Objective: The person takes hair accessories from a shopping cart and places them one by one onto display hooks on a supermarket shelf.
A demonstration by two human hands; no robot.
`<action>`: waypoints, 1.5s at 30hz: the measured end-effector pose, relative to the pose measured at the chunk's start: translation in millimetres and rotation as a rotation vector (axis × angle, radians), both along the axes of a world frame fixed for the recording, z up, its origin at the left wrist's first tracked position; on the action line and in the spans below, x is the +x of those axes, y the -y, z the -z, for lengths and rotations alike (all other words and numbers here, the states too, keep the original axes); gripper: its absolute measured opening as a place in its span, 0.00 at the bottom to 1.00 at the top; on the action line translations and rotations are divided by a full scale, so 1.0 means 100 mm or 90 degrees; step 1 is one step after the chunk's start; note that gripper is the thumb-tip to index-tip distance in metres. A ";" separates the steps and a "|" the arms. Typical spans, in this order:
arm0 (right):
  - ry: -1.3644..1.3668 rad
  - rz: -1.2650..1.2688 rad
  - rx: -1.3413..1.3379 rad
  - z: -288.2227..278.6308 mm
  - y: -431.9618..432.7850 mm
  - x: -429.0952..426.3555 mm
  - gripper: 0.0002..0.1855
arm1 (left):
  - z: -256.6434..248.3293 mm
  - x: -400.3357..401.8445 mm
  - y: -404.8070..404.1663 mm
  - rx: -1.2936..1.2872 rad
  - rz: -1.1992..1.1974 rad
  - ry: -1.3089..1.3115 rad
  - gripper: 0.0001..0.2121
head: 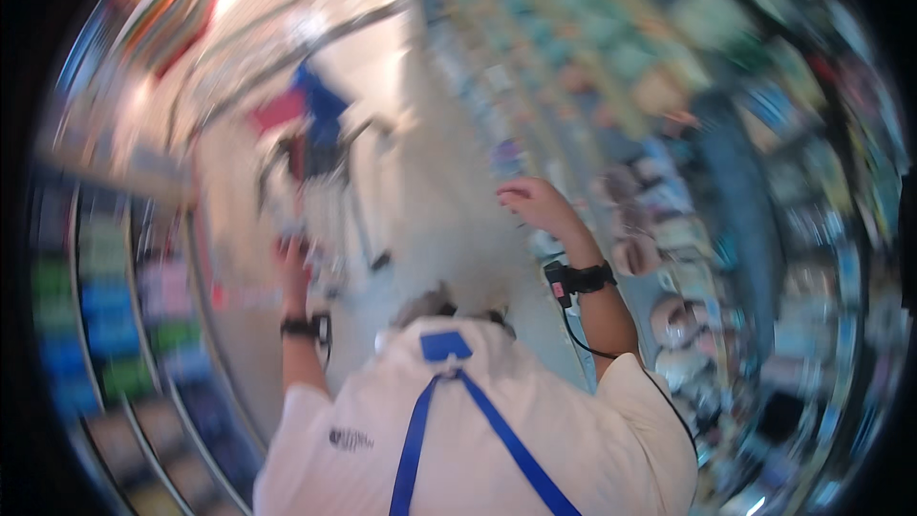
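The whole view is smeared by motion blur. My left hand (290,252) hangs at the left, beside a wheeled metal frame that looks like a shopping cart (333,190). Blur hides whether its fingers touch the cart or hold something small. My right hand (536,202) is raised over the aisle floor, near the edge of a shelf display (573,129). Its fingers are loosely bent, with no object visible in them. Each wrist wears a black strapped device, the right one (580,279) with a cable running up the arm.
Shelves crowded with small goods (688,330) line the right side. At the left stands a rack (107,315) of blue, green and pink items. A blue and red item (315,107) shows at the cart's far end. Pale floor (444,215) runs between them.
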State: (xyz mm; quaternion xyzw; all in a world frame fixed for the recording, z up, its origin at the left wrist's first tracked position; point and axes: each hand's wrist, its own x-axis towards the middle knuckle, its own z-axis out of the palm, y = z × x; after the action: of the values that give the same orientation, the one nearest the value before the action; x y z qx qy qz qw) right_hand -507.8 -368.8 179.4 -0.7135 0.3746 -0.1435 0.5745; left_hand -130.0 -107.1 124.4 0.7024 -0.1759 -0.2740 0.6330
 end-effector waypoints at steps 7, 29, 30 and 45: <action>-0.043 -0.229 0.368 0.56 -0.67 1.35 0.13 | -0.09 0.42 -0.72 -0.140 -0.225 0.007 0.10; -0.414 -0.812 0.090 2.00 -1.46 6.00 0.16 | 1.15 1.64 -1.24 0.313 -0.287 0.299 0.06; -0.412 -0.820 0.087 2.20 -1.58 6.05 0.16 | 1.16 1.62 -1.29 0.331 -0.300 0.277 0.06; -0.383 -1.050 -0.194 4.03 -2.44 6.26 0.35 | 1.12 1.88 -1.25 0.516 -0.276 0.393 0.05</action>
State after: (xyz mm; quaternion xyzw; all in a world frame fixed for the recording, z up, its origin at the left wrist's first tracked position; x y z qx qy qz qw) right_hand 118.3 -124.7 -223.3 -0.8323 -0.1466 0.4608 0.2710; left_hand 58.2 18.0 12.1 0.9577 -0.0852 0.0353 0.2726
